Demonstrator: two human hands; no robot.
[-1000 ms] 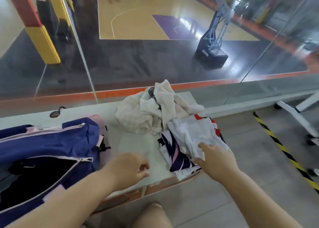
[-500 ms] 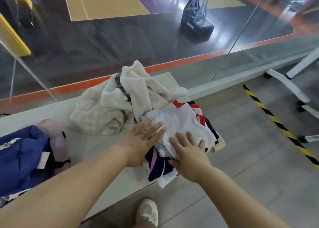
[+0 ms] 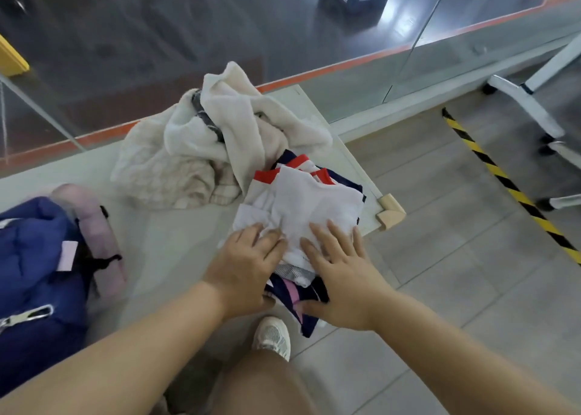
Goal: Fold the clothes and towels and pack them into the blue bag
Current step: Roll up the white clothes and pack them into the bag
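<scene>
Folding step, I judge: left hand (image 3: 248,266) and right hand (image 3: 339,276) press flat, grip open, on the white garment (image 3: 301,210). Next it needs spreading and folding, before going to the blue bag (image 3: 37,257) at 9 o'clock.

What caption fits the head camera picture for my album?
Left hand and right hand press flat on a white garment beside crumpled towels; the blue bag sits nearby.

Bench (image 3: 176,235) layout
Noted: bag (image 3: 34,257) at left; towels (image 3: 220,138) heaped centre-rear; clothes (image 3: 308,204) stacked at right corner, beneath left hand (image 3: 248,263) and right hand (image 3: 342,276).
</scene>
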